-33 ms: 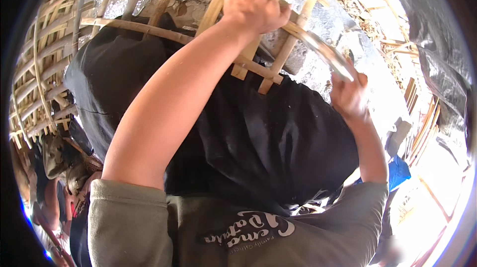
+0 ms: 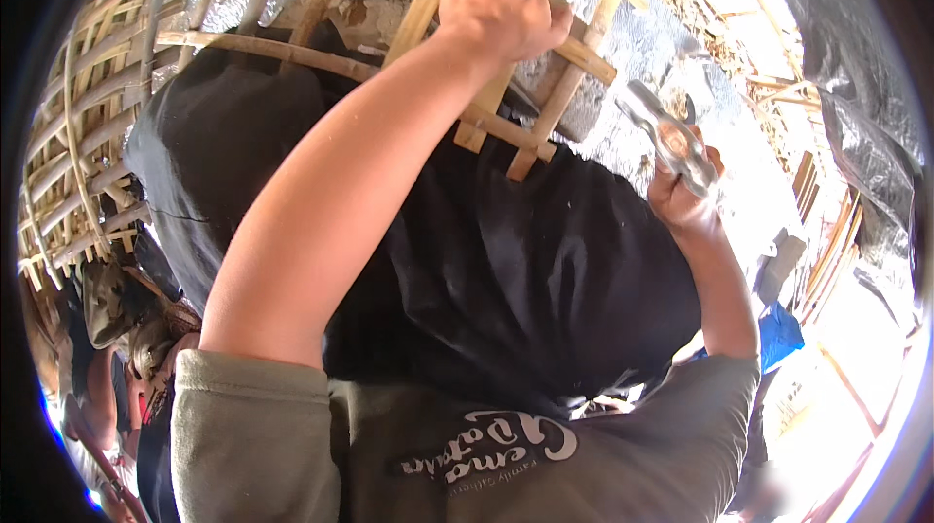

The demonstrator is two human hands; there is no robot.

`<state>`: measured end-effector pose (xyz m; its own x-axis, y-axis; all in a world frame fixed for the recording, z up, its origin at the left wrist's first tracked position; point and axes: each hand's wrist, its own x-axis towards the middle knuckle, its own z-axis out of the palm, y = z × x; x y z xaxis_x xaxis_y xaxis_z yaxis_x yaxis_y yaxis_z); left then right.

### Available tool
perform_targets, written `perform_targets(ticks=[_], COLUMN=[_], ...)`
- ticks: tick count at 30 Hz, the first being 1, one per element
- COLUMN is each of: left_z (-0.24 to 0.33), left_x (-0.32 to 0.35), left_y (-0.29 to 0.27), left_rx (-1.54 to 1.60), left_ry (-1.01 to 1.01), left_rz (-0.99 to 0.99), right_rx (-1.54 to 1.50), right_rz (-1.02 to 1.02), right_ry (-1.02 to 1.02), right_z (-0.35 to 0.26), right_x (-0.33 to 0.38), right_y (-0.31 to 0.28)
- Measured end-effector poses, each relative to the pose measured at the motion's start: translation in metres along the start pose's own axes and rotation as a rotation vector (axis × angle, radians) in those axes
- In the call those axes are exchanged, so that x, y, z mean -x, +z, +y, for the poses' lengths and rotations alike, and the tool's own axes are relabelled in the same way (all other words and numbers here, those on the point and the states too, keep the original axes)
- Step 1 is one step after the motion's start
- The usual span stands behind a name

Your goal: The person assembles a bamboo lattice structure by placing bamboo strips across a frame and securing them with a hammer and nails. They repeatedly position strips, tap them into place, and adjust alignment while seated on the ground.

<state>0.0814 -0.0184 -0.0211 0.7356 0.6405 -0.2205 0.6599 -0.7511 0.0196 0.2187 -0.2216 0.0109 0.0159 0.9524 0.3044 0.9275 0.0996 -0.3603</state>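
My left hand (image 2: 501, 2) is closed over a crossing of split-bamboo slats, pressing on the bamboo lattice (image 2: 486, 124) that lies partly over my black-clothed legs. Its fingertips lie near the top edge of the picture. To the right, my right hand (image 2: 684, 200) is closed around a hammer (image 2: 671, 139). The metal head is raised, apart from the slats, and hides most of the handle. Closest to it is the free end of a cross slat (image 2: 595, 64).
A woven bamboo panel (image 2: 88, 144) stands at the left. Grey plastic sheeting (image 2: 856, 124) hangs at the right. Several thin bamboo strips (image 2: 832, 251) lie near a blue object (image 2: 781, 336). Shiny silvery sheeting (image 2: 623, 119) lies beneath the lattice.
The hammer head, blurred beside the cross slat's end before, has swung away from it toward me and the right. My left hand stays on the lattice.
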Motion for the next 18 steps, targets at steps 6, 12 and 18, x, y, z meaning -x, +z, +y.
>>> perform_targets(ticks=[6,12,18], left_z=[-0.005,-0.007,-0.014], left_x=[-0.008,-0.009,-0.009], left_y=[-0.001,-0.002,-0.012], left_rx=[0.042,0.017,0.032], left_ry=[-0.042,-0.041,-0.042], left_rz=[0.072,0.083,0.045], right_rx=[0.152,0.045,0.143], right_rz=[-0.24,-0.144,-0.228], right_ry=[0.264,0.284,0.209], right_z=[0.013,0.003,0.008], right_x=[-0.015,-0.009,-0.036], right_y=[0.004,-0.001,0.004])
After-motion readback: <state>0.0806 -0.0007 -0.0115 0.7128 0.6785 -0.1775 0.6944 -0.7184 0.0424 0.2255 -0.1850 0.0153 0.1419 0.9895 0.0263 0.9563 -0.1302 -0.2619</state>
